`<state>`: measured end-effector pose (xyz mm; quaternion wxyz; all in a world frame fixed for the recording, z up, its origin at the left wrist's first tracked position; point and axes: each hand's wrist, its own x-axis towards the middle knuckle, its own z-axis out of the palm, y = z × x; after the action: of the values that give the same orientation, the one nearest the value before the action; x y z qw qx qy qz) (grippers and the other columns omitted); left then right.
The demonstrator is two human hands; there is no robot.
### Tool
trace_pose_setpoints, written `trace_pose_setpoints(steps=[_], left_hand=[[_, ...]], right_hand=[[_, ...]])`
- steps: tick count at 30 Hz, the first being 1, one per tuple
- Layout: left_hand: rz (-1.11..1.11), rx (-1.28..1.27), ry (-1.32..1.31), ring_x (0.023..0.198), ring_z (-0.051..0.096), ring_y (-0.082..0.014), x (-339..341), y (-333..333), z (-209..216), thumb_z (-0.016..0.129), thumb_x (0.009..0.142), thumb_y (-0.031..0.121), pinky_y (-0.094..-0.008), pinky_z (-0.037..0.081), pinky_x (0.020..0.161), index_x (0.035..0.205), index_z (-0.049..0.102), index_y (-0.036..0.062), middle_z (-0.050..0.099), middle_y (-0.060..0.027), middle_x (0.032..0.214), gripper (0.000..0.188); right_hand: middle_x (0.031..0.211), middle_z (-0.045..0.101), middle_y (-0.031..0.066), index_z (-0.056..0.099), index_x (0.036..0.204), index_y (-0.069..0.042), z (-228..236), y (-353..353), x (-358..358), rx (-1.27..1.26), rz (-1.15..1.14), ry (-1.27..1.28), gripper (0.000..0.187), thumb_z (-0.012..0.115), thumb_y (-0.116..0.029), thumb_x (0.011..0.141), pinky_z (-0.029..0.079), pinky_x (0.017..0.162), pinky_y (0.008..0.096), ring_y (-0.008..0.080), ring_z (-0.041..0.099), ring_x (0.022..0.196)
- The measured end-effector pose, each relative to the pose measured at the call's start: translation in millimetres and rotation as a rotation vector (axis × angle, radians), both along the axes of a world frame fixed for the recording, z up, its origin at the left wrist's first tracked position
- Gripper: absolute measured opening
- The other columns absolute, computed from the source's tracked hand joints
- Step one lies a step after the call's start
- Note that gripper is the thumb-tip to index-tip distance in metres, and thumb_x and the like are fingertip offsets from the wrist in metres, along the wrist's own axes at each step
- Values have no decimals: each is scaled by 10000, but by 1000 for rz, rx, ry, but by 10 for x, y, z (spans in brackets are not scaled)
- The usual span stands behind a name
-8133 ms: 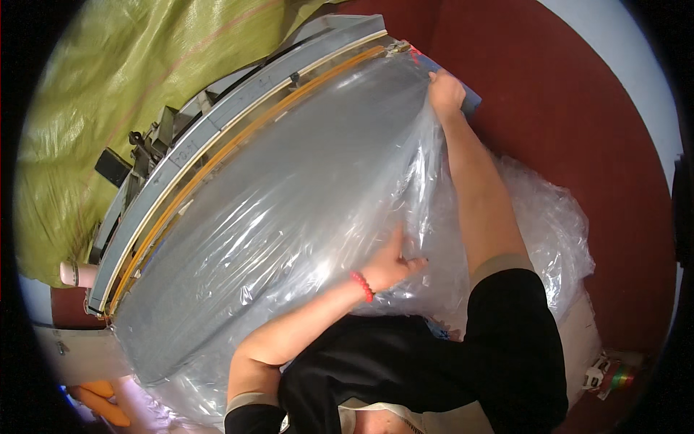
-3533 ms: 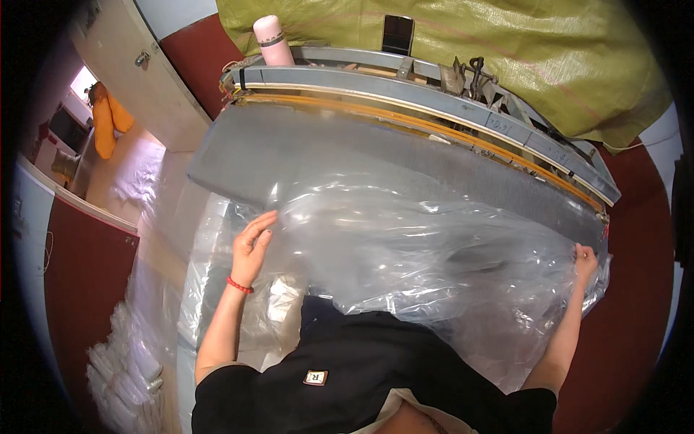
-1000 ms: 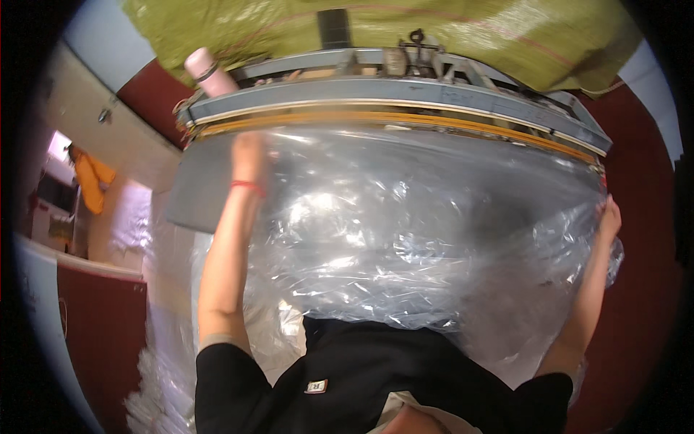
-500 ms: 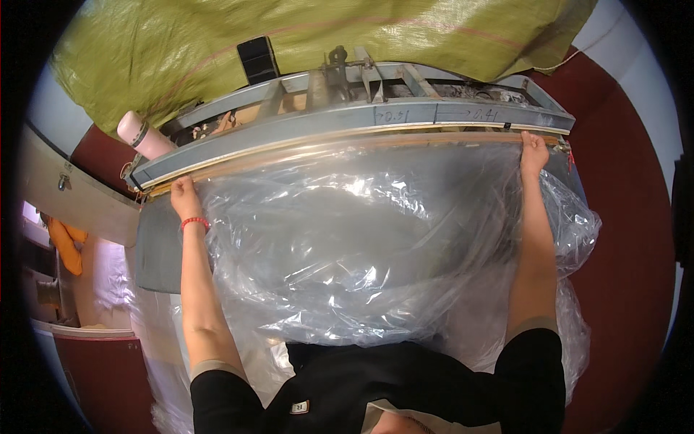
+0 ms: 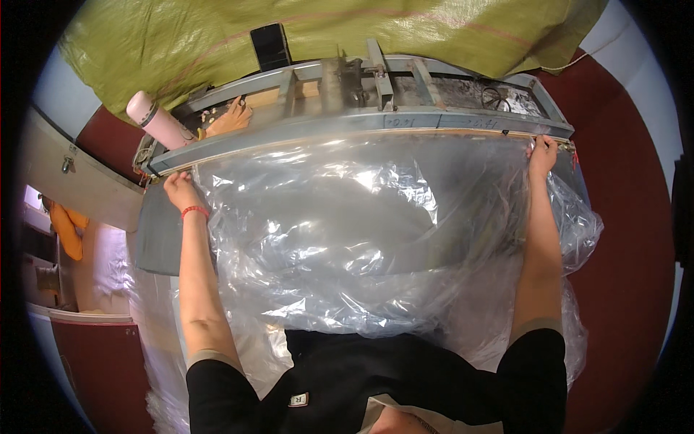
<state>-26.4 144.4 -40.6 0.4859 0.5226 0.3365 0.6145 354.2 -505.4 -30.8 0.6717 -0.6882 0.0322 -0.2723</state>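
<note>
A wide sheet of clear plastic film (image 5: 325,210) hangs in shiny folds from a long grey metal bar (image 5: 325,129) toward my body. Its far edge runs along the bar's near side. At the film's far left corner, my left hand (image 5: 182,189), with a red bead bracelet (image 5: 195,211) on its wrist, is closed in a pinch just below the bar. My right hand (image 5: 542,155) pinches the far right corner close to the bar's right end. Both arms are stretched forward, and the film lies between them.
Behind the bar is a metal frame (image 5: 426,83) with a blurred central mechanism (image 5: 350,79). An orange glove-like thing (image 5: 230,119) and a pink bottle (image 5: 155,121) are at its left. A dark phone (image 5: 270,47) leans against yellow-green woven sheeting (image 5: 405,36). A cabinet door (image 5: 83,166) stands left.
The bar has tipped and come down over the film's far edge, covering the wooden strip seen before. My hands have shifted slightly outward, still holding the corners.
</note>
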Motion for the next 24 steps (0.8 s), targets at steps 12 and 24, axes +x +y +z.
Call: trace_pose_setpoints(steps=[12, 24], left_hand=[[-665, -97, 565, 610, 469, -43, -561, -1262, 720, 595, 775, 170, -179, 376, 526, 811, 580, 61, 531, 34, 707, 116], [-1123, -351, -144, 929, 544, -170, -623, -2637, 880, 546, 831, 196, -229, 450, 677, 838, 556, 75, 562, -97, 1035, 121]], right_hand=[[834, 602, 84, 591, 909, -42, 288, -1419, -1427, -962, -347, 326, 216, 613, -201, 765, 434, 703, 296, 191, 564, 772], [1047, 543, 57, 526, 1081, -56, 1451, 1940, -2586, -714, 1137, -331, 341, 593, -135, 756, 390, 821, 277, 140, 490, 975]])
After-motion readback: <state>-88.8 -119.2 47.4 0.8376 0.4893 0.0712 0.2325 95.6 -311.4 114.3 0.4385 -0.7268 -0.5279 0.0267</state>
